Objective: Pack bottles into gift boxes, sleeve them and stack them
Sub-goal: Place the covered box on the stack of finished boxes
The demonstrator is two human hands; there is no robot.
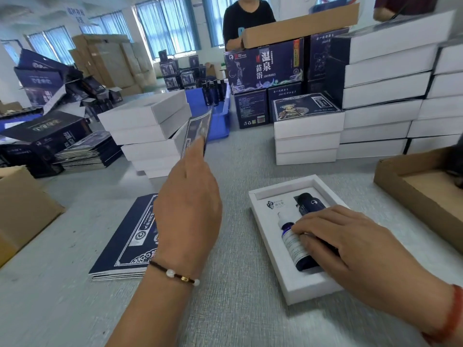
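Note:
An open white gift box (265, 236) lies on the grey table at right of centre. Two dark blue bottles lie in its insert: a small dropper bottle (292, 242) and a larger bottle (308, 201) beside it. My right hand (348, 244) rests on them, fingers pressing the bottles down. My left hand (188, 206) is raised above the table and pinches a flat dark blue sleeve (198, 130), held upright and edge-on. A pile of flat blue sleeves (125, 241) lies under my left wrist.
White boxes are stacked at centre left (145, 128), centre right (307, 139) and far right (385, 101). Cardboard cartons sit at the left edge (22, 209) and right edge (421, 186). A blue crate of bottles (220, 113) stands behind. A person in black (246, 21) stands across the table.

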